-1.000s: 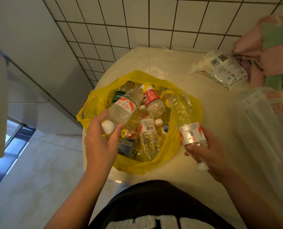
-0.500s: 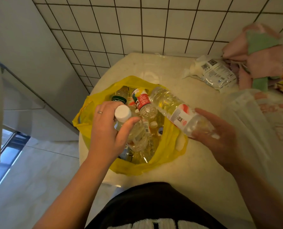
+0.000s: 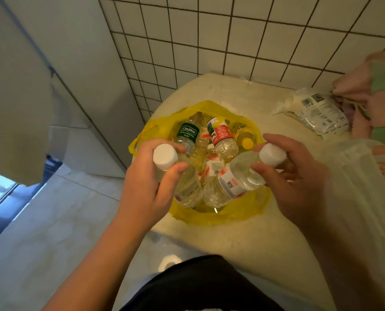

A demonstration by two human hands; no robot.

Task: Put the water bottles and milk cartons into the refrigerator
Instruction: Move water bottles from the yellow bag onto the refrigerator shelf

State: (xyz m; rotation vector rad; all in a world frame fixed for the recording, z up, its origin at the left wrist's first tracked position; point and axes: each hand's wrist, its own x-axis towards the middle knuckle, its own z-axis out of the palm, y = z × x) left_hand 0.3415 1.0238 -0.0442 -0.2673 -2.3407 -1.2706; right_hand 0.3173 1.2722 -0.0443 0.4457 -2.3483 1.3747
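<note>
Hands work as a pair: left hand [image 3: 146, 187] and right hand [image 3: 299, 180] each clamp a water bottle by its neck, caps up, above the yellow bag [image 3: 220, 217], probably to carry both at once.

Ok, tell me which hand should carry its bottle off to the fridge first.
Left, probably. The left hand grips its bottle nearly upright, on the countertop's open-floor side; the right hand's bottle lies tilted.

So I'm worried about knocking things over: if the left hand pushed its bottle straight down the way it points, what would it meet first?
Probably the loose bottles in the yellow bag. The left hand holds its bottle cap up, base already among them, though depth is hard to judge.
</note>
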